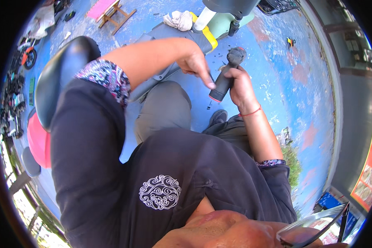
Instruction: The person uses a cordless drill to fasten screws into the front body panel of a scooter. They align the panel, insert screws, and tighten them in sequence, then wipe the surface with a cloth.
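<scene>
Glasses [314, 227] nearest; right hand [240, 84] grips handlebar grip [223, 84]

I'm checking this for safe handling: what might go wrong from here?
1. The right hand alone holds the dark handlebar grip out in the air, away from the lap; if it slips, it would likely drop onto the blue floor.
2. The left hand presses a fingertip on the grip's lower end; a hard push might knock it loose.
3. Small dark bits lie on the floor by the foot and might get lost.
</scene>
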Demonstrator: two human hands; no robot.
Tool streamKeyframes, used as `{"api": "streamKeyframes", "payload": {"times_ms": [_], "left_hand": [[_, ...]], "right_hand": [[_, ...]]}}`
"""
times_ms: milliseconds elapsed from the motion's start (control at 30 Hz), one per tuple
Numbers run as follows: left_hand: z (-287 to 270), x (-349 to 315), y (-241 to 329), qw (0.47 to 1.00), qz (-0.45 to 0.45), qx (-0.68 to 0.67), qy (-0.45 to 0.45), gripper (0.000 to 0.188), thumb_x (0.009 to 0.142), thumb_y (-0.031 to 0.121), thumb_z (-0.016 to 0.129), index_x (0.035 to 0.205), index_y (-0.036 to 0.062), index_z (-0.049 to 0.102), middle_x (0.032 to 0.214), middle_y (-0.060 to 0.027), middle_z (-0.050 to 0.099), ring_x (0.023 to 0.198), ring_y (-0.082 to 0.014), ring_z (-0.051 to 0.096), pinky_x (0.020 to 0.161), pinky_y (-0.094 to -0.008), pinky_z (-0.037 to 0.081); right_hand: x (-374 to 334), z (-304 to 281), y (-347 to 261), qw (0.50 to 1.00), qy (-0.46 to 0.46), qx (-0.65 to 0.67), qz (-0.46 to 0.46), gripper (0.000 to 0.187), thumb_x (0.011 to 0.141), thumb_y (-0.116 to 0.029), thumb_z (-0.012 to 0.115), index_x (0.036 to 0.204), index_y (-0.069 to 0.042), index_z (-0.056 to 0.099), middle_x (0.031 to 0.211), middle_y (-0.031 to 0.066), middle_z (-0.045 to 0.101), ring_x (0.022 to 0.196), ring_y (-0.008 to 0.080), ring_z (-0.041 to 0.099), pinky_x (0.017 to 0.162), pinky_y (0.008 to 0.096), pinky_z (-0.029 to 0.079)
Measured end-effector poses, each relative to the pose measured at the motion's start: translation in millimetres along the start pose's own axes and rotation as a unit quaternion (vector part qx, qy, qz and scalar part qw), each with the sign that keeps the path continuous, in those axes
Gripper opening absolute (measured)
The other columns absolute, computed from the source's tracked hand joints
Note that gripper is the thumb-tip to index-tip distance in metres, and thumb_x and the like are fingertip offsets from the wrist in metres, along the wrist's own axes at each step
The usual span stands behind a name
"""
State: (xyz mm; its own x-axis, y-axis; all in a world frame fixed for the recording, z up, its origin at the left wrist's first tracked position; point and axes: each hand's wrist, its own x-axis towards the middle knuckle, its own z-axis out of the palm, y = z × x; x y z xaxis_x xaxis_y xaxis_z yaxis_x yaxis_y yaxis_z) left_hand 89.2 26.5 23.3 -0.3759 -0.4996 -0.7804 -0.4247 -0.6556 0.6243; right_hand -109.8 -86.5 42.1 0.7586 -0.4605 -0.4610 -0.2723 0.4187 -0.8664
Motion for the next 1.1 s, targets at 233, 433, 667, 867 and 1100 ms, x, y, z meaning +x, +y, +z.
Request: {"api": "streamKeyframes", "payload": {"times_ms": [233, 433, 667, 867, 1100], "left_hand": [[128.0, 21.1, 13.5, 0.732, 0.341, -0.515, 0.288, 0.059, 0.098, 0.044, 0.073, 0.139, 0.0050, 0.057, 0.123, -0.0091, 0.064, 0.111, -0.0187, 0.064, 0.092, -0.0365, 0.055], [195.1, 12.1, -28.2, 0.453, 0.324, -0.747, 0.363, 0.043, 0.089, 0.018, 0.074, 0.128, 0.0027, 0.063, 0.108, -0.0091, 0.070, 0.098, -0.0224, 0.070, 0.084, -0.0402, 0.060], [256.5, 3.3, -62.6, 0.402, 0.378, -0.734, 0.396, 0.052, 0.086, 0.016, 0.076, 0.132, -0.0012, 0.060, 0.101, -0.0052, 0.061, 0.096, -0.0179, 0.062, 0.088, -0.0342, 0.054], [277.3, 15.3, -50.5, 0.280, 0.414, -0.731, 0.466, 0.067, 0.103, 0.066, 0.048, 0.119, 0.0019, 0.056, 0.103, -0.0081, 0.057, 0.095, -0.0184, 0.058, 0.088, -0.0335, 0.051], [251.4, -52.9, -21.5, 0.280, 0.367, -0.665, 0.587, 0.064, 0.108, 0.057, 0.047, 0.134, -0.0005, 0.058, 0.114, -0.0098, 0.066, 0.104, -0.0185, 0.064, 0.094, -0.0329, 0.053]], "right_hand": [[-26.5, 10.1, -10.3, 0.976, -0.216, -0.040, 0.002, 0.077, 0.069, -0.001, 0.054, 0.145, 0.004, 0.041, 0.127, 0.0145, 0.056, 0.113, 0.0248, 0.055, 0.097, 0.0346, 0.048], [-28.2, 22.1, -24.2, 0.865, -0.443, -0.194, 0.132, 0.077, 0.077, 0.001, 0.054, 0.154, -0.002, 0.045, 0.128, 0.0118, 0.060, 0.110, 0.0195, 0.059, 0.087, 0.0285, 0.052], [143.0, 36.1, 12.1, 0.814, -0.294, -0.470, -0.172, 0.024, 0.093, -0.010, 0.063, 0.110, 0.002, 0.074, 0.091, 0.0152, 0.074, 0.084, 0.0270, 0.071, 0.081, 0.0369, 0.057], [248.0, 106.4, 44.4, 0.621, -0.247, -0.611, -0.424, 0.027, 0.092, -0.023, 0.070, 0.108, -0.001, 0.072, 0.106, 0.0239, 0.071, 0.105, 0.0431, 0.068, 0.091, 0.0515, 0.055], [262.2, 109.3, 56.7, 0.545, -0.310, -0.634, -0.453, 0.018, 0.092, -0.017, 0.068, 0.092, -0.001, 0.074, 0.096, 0.0249, 0.069, 0.095, 0.0434, 0.068, 0.087, 0.0520, 0.055]]}}
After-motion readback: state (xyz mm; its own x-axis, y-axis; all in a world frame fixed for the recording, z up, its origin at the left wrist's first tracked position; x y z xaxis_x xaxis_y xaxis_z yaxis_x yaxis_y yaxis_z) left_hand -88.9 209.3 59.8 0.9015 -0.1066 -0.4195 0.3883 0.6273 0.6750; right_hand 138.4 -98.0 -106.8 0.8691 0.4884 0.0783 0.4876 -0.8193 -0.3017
